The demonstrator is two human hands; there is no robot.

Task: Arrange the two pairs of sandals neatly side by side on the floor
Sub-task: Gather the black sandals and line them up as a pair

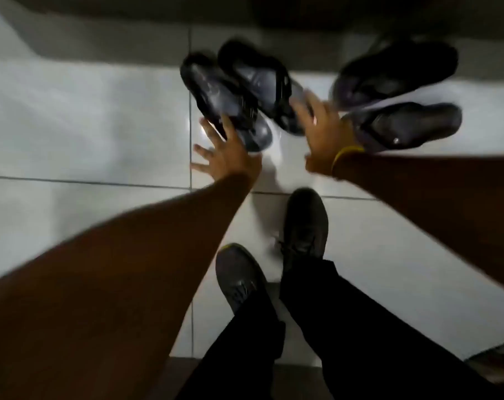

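Observation:
Several dark sandals lie on the white tiled floor [86,116]. One pair sits in the middle: the left sandal [219,96] and its mate [262,82], both angled toward the lower right. The other pair lies askew at the right: an upper sandal [395,70] and a lower sandal [409,125]. My left hand [225,157] is spread open, its fingers touching the near end of the middle-left sandal. My right hand [320,131], with a yellow band at the wrist, reaches open between the two pairs. The frame is blurred by motion.
My two feet in dark shoes [302,226] [242,275] stand on the tiles below the sandals, with dark trousers. A dark wall base or step [245,13] runs along the top. Another dark object [499,359] shows at the lower right edge.

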